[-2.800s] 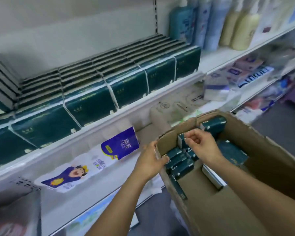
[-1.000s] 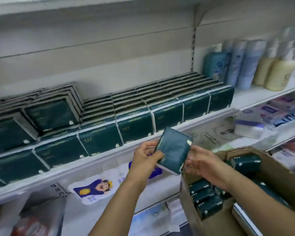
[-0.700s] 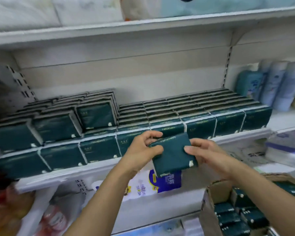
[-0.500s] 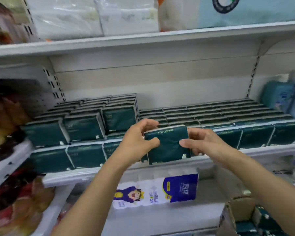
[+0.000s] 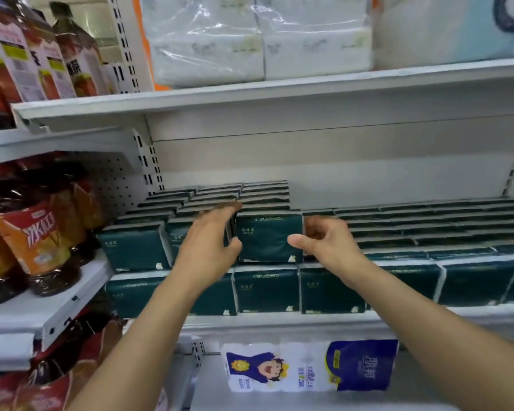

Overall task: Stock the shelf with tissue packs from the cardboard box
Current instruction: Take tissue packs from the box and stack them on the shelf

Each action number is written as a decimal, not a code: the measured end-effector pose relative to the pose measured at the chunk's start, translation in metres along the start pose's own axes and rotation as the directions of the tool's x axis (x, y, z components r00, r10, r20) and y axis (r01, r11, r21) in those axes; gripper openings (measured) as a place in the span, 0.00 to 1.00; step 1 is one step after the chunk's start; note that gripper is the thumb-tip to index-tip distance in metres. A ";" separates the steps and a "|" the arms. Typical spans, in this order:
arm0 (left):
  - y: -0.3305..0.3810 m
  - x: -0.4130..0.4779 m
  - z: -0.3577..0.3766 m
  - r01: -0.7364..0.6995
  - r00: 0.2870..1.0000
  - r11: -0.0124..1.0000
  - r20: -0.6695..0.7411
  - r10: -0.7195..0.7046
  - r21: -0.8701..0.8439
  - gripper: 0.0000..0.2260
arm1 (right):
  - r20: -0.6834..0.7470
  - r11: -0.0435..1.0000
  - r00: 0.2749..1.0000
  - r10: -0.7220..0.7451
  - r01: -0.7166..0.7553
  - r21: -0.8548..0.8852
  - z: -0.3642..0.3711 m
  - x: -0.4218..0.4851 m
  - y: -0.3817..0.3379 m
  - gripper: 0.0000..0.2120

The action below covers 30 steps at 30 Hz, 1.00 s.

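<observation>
At the centre of the frame, on a white metal shop shelf (image 5: pixel 279 321), a dark green, plastic-wrapped, rectangular tissue pack (image 5: pixel 269 237) now sits on top of the front row of matching green packs (image 5: pixel 267 292), at the right end of a started second layer. Half a second ago it was held in the air in front of the shelf edge. It has since been carried in and set down, so this pack looks all but stocked. The likely next step is to let go and fetch another from the cardboard box, which is out of view. The left hand (image 5: pixel 208 241) holds the pack's left edge, thumb on the front and fingers reaching over the top corner. The right hand (image 5: pixel 324 244) holds the right edge, thumb on the front, fingers curled behind. The pack stands upright, its broad printed face toward the camera, its long axis running left to right along the shelf edge. To its right the lower layer lies uncovered. Orange-labelled drink bottles (image 5: pixel 36 241) stand at the left of the frame, white wrapped bundles (image 5: pixel 250 40) at the top.
</observation>
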<state>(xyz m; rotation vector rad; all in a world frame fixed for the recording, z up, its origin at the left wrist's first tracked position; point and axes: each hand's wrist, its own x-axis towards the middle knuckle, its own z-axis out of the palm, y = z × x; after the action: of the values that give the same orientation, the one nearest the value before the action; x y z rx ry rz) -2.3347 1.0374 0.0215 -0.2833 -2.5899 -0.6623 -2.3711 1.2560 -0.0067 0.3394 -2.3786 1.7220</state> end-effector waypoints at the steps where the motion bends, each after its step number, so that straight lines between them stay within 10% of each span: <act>1: -0.001 0.002 0.001 -0.011 1.000 0.999 0.007 0.011 0.030 0.26 | 0.002 1.000 1.000 0.007 -0.007 -0.011 0.004 0.003 0.000 0.11; 22: 0.024 0.019 0.018 0.002 0.998 0.948 -0.062 0.018 0.318 0.20 | -0.106 0.979 0.992 -0.065 0.043 -0.202 -0.007 0.001 0.012 0.13; 30: 0.105 -0.015 0.049 -0.041 0.999 0.968 -0.045 0.031 -0.249 0.13 | -0.228 0.979 0.956 -0.184 0.158 -0.126 -0.072 -0.039 0.026 0.07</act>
<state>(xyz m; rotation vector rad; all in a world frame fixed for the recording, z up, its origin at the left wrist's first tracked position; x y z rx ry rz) -2.3085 1.1509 0.0186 -0.3908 -2.4561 -0.9732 -2.3402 1.3346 -0.0186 0.2937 -2.1876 1.4636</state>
